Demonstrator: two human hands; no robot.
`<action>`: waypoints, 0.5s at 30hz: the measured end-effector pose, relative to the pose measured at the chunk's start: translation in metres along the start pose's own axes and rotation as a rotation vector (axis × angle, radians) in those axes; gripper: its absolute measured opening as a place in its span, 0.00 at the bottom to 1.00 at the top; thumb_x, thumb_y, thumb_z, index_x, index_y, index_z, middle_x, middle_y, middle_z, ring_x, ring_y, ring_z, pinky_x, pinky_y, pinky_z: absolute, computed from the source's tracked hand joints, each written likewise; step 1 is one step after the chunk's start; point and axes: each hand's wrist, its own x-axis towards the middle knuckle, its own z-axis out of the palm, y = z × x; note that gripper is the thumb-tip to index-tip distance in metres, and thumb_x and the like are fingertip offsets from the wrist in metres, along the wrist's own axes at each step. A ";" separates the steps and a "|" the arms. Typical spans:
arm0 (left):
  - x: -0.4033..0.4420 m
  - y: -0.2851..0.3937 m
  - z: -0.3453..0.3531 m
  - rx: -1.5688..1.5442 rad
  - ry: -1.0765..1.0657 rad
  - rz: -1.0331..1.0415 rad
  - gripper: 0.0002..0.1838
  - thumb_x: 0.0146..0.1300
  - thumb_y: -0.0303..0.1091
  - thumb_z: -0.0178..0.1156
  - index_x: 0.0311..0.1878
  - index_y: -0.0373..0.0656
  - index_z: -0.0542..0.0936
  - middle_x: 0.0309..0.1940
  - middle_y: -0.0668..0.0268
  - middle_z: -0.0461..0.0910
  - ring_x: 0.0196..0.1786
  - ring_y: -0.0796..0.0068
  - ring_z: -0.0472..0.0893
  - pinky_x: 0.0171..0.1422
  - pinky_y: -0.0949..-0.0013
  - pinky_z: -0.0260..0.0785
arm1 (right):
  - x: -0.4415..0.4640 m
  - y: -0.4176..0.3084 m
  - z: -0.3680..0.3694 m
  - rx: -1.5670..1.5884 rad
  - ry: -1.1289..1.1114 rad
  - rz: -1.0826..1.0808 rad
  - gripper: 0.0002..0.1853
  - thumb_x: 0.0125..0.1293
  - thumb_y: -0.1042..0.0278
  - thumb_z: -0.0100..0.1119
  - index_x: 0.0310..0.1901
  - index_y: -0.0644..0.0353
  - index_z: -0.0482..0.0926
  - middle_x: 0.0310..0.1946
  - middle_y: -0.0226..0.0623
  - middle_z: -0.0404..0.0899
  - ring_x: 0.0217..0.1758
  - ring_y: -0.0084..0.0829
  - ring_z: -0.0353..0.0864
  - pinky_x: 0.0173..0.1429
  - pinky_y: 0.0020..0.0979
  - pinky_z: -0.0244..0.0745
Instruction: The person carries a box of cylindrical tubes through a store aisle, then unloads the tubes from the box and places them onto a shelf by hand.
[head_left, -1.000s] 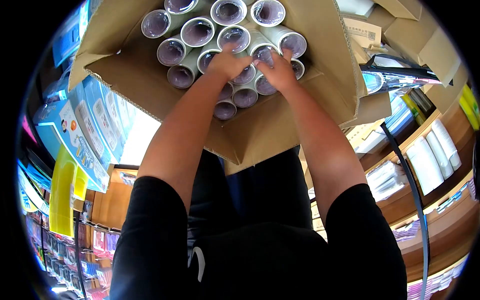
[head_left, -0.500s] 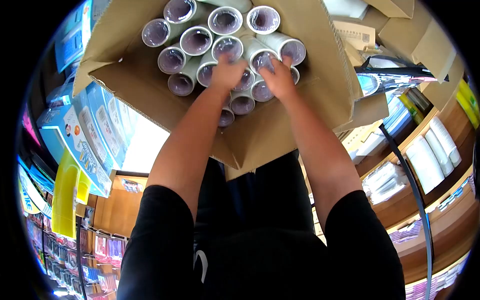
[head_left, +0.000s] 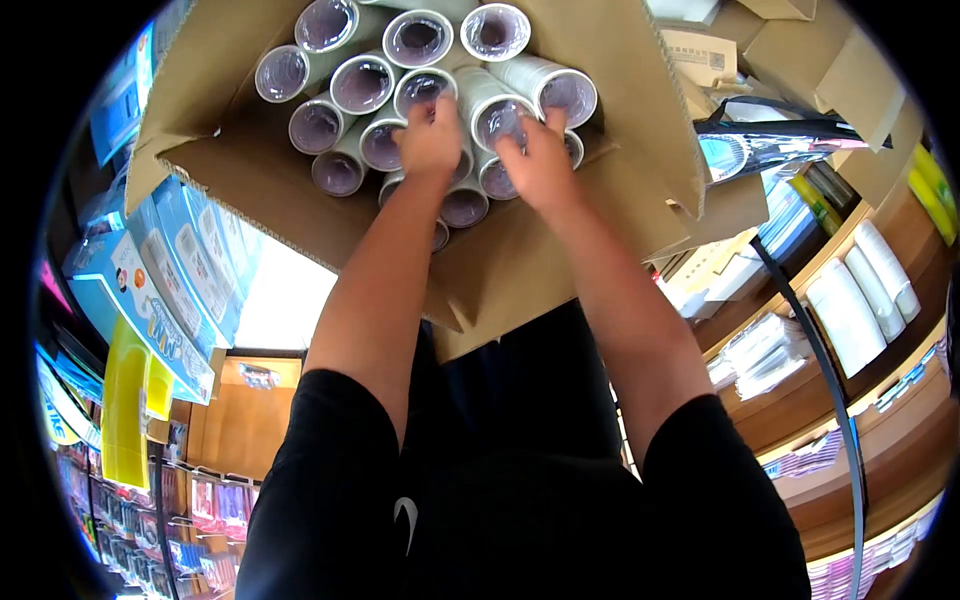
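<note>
A large cardboard box holds many round, white-rimmed stacks in clear wrap that look like disposable cups, open ends facing me. My left hand is among them with fingers apart, its fingertips at the lower rim of one cup stack. My right hand has thumb and fingers around the lower rim of another cup stack, which sticks out further than some neighbours. Beside it lies a long wrapped cup stack. My wrists partly hide the lower stacks.
Blue printed boxes and a yellow curved piece stand on the left, with hanging packets below. On the right are wooden shelves with white rolls, a black strap and another open carton.
The box and its cup stacks have shifted left in view. Both hands have moved left with them, and the left hand's fingers show more clearly at the rim.
</note>
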 end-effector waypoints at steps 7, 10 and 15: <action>-0.019 0.011 -0.042 0.045 0.046 0.152 0.37 0.65 0.65 0.48 0.55 0.37 0.82 0.53 0.41 0.80 0.61 0.41 0.74 0.70 0.52 0.61 | -0.065 -0.078 -0.066 -0.001 0.139 -0.105 0.24 0.64 0.59 0.60 0.53 0.73 0.77 0.55 0.65 0.68 0.57 0.61 0.75 0.61 0.47 0.71; -0.043 0.017 -0.072 -0.043 0.036 0.171 0.37 0.65 0.64 0.50 0.52 0.35 0.83 0.48 0.43 0.83 0.53 0.44 0.81 0.61 0.51 0.69 | -0.099 -0.108 -0.106 0.012 0.085 -0.102 0.24 0.67 0.60 0.61 0.57 0.71 0.76 0.56 0.61 0.67 0.59 0.59 0.72 0.65 0.43 0.67; -0.093 0.048 -0.128 0.003 0.049 0.238 0.33 0.69 0.59 0.53 0.54 0.32 0.82 0.49 0.49 0.85 0.52 0.53 0.83 0.59 0.57 0.71 | -0.164 -0.150 -0.189 0.064 0.155 -0.076 0.24 0.68 0.54 0.60 0.53 0.69 0.78 0.55 0.62 0.68 0.54 0.59 0.76 0.58 0.46 0.73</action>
